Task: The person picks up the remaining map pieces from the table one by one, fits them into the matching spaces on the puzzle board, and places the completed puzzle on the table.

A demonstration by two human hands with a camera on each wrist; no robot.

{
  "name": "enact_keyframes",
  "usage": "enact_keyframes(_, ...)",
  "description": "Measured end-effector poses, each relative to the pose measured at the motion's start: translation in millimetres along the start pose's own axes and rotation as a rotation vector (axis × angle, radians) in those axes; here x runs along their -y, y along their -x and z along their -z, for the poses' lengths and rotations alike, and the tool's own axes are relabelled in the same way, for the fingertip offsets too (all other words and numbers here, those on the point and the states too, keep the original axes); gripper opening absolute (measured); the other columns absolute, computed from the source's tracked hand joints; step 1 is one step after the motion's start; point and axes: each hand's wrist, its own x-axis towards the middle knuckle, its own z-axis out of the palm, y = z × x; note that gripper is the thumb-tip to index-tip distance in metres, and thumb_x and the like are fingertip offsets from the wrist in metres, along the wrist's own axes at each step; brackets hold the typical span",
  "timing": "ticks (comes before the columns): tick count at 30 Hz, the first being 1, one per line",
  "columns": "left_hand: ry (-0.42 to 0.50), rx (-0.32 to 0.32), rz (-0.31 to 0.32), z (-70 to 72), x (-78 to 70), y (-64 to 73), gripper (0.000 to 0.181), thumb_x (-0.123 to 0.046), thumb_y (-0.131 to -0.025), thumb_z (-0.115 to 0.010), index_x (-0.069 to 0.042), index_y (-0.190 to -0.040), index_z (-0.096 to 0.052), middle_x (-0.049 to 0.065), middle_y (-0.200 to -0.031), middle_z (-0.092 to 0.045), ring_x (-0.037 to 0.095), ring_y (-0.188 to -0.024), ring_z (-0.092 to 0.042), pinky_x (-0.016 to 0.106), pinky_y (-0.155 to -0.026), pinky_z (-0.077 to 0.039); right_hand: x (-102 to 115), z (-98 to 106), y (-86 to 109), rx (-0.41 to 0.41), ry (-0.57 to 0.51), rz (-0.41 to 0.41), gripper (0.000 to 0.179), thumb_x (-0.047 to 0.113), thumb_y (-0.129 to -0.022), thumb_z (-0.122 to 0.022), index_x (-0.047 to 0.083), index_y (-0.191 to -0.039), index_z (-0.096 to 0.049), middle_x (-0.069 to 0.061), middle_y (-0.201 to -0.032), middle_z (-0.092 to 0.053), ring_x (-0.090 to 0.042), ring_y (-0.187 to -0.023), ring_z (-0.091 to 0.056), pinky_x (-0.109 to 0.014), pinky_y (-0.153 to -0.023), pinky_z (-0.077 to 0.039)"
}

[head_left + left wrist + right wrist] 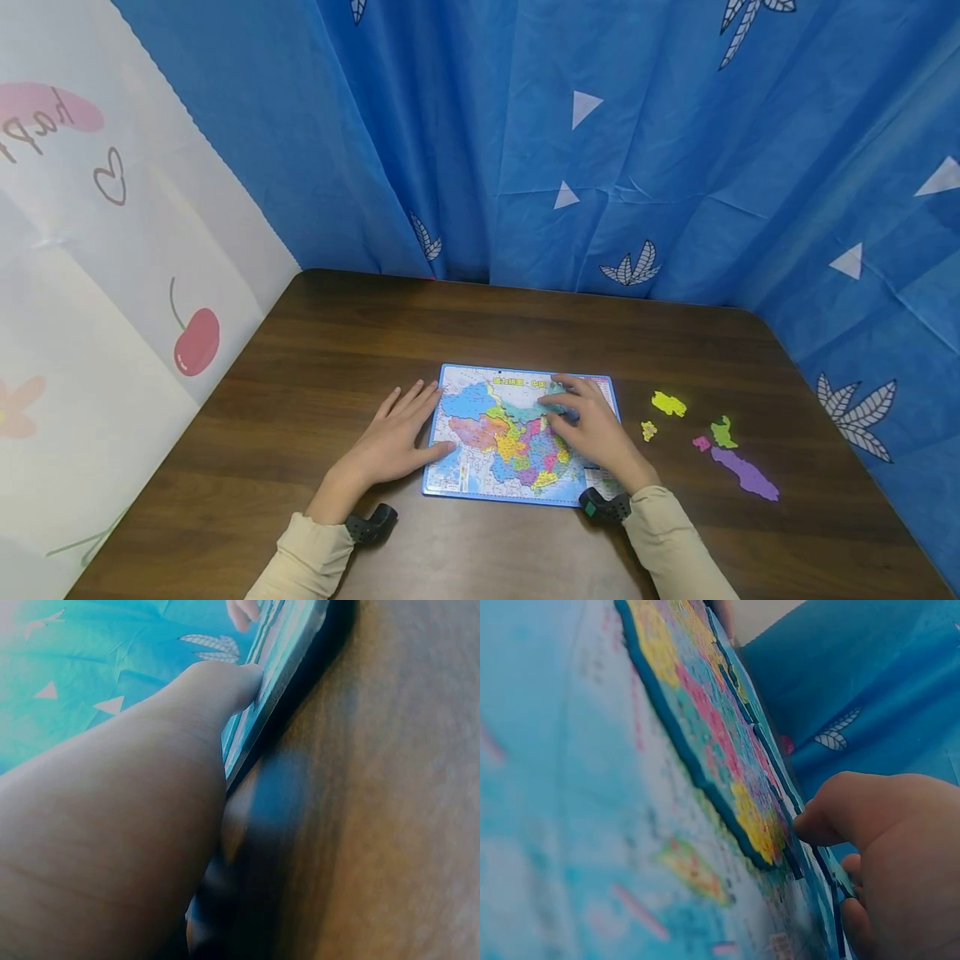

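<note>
A blue-edged map puzzle board (450,487) lies on the table, with many coloured pieces fitted in its middle. My left hand (397,437) rests over its left edge, fingers spread and thumb on the board; the left wrist view shows the thumb (232,686) at the board's edge. My right hand (596,421) is over the board's upper right, with bent fingers pinching a long teal puzzle piece (522,412). The right wrist view shows the thumb (817,821) and fingertips at that piece's edge. The hand hides part of the piece.
Right of the board lie several loose pieces: a yellow one (668,403), a small yellow one (648,430), a green one (723,432), a pink one (701,443) and a long purple one (745,473). A blue curtain (465,167) hangs behind the brown table (360,333).
</note>
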Motion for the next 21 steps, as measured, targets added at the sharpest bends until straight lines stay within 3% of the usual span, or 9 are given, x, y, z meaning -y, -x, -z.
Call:
enact_keyframes(17, 0.013, -0.005, 0.003, -0.8, 0.2, 0.7, 0.094, -0.069, -0.093, -0.058, -0.011, -0.162, -0.033, 0.008, -0.170, -0.027, 0.030, -0.160, -0.016, 0.059, -0.128, -0.007, 3, -3, -3.6, 0.049, -0.004, 0.033, 0.033, 0.013, -0.091, -0.073, 0.018, -0.123, -0.076, -0.012, -0.151, -0.055, -0.040, -0.142, -0.045, -0.064, -0.111, -0.043)
enact_keyframes(21, 0.015, -0.008, 0.001, 0.2, -0.2, 1.1, 0.093, -0.069, -0.093, -0.058, -0.011, -0.162, -0.033, 0.008, -0.170, -0.027, 0.030, -0.160, -0.016, 0.059, -0.128, -0.007, 11, -4, -5.5, 0.042, -0.041, 0.070, 0.031, 0.015, -0.093, -0.074, 0.019, -0.123, -0.076, -0.008, -0.144, -0.061, -0.035, -0.137, -0.048, -0.062, -0.109, -0.045)
